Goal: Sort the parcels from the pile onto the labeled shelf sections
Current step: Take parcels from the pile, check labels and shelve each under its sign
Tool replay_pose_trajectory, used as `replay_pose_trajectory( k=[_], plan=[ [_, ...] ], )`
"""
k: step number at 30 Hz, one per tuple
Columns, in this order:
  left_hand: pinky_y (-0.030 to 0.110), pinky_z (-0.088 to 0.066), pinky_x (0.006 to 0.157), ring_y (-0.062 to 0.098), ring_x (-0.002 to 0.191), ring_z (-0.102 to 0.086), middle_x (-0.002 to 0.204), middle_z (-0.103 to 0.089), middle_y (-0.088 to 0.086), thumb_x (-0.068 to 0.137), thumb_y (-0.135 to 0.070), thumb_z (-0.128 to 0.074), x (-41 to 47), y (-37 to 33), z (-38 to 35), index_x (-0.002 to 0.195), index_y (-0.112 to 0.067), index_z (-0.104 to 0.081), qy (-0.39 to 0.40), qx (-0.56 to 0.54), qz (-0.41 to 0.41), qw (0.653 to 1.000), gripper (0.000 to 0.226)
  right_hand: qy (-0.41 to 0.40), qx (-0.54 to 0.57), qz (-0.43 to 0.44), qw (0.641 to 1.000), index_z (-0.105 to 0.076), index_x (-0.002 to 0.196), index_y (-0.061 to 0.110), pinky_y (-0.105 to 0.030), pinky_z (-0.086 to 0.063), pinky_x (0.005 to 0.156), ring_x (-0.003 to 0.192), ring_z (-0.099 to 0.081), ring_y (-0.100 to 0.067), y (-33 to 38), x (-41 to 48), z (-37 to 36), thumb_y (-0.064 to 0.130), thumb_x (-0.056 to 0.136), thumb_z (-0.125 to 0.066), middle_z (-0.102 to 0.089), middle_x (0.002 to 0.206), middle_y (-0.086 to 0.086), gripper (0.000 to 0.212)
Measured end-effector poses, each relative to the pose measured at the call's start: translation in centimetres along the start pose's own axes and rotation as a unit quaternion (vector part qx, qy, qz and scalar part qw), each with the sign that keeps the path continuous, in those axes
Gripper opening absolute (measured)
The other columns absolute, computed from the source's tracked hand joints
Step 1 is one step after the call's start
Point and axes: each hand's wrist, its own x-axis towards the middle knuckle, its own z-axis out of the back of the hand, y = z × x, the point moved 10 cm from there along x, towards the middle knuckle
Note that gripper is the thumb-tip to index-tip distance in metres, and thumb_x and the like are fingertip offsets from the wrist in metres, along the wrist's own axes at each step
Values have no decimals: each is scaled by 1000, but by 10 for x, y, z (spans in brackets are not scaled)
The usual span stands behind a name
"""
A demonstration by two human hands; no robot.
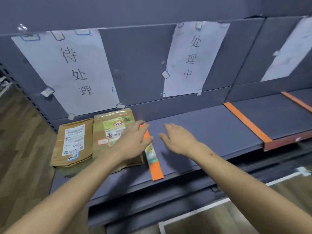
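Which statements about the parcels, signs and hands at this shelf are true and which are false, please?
1. A small parcel and a bigger parcel lie under the left sign. True.
2. A parcel lies under the middle sign. False: both lie under the left one.
3. The right hand grips a parcel. False: it is open and holds nothing.
4. An orange strip marks the shelf beside the bigger parcel. True.
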Motion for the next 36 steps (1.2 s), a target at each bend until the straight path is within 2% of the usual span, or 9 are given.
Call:
replay_pose_trajectory(
  k=[2,5,8,11,15,21,25,31,36],
  plan=[
    [34,-16,116,28,143,-19,156,-19,14,94,-56,-30,26,-46,-15,148,-12,-26,39,41,-16,998,70,-8,-14,-19,1000,-37,138,6,-47,-33,108,135,-37,-33,-45,-21,15,41,101,-32,-42,144,-16,51],
    [39,-15,118,26,146,-10,160,-8,11,98,-47,-35,66,-142,-38,151,-14,-16,84,65,-58,993,65,-24,-13,-72,997,-31,144,8,-48,-30,111,139,-32,-31,-134,-66,46,43,101,-30,-37,149,-14,55],
    [41,-14,119,23,147,-8,160,-7,7,98,-50,-34,104,-254,-66,152,-17,-14,121,78,-109,984,67,-44,-4,-145,988,-39,136,7,-47,-33,107,133,-39,-33,-239,-125,80,43,101,-31,-43,143,-15,51],
    [40,-14,119,21,147,-10,160,-10,7,98,-50,-32,132,-366,-91,152,-14,-15,144,69,-158,974,66,-74,0,-238,969,-48,120,9,-49,-39,100,121,-49,-36,-346,-193,108,46,98,-33,-52,129,-16,46],
    [40,-17,118,24,146,-17,159,-14,7,99,-49,-32,142,-507,-127,151,-13,-17,192,72,-217,954,65,-106,34,-357,927,-50,122,7,-49,-40,101,120,-51,-36,-472,-290,135,47,96,-33,-53,132,-18,51],
    [45,-32,110,30,134,-38,149,-37,13,94,-52,-35,158,-674,-171,138,-11,-40,211,84,-322,919,61,-126,63,-472,870,-50,121,5,-48,-41,100,119,-52,-37,-598,-395,161,45,97,-34,-55,131,-21,49],
    [42,-26,114,29,139,-30,153,-30,13,97,-49,-34,179,-768,-201,145,-8,-32,229,82,-365,899,63,-120,66,-520,843,-50,122,7,-48,-40,102,118,-52,-36,-672,-437,172,41,96,-33,-55,131,-19,46],
    [45,-20,117,26,144,-21,158,-20,8,96,-54,-33,249,-888,-228,150,-13,-24,237,50,-401,884,67,-141,47,-544,826,-50,120,7,-49,-41,99,118,-51,-37,-783,-456,223,40,97,-33,-54,131,-19,43],
    [36,-24,113,26,142,-27,155,-27,10,100,-43,-34,296,-990,-228,149,-12,-25,228,35,-443,867,59,-191,39,-558,806,-50,122,7,-44,-44,96,116,-53,-35,-866,-479,292,39,99,-35,-56,130,-19,43]
  ],
)
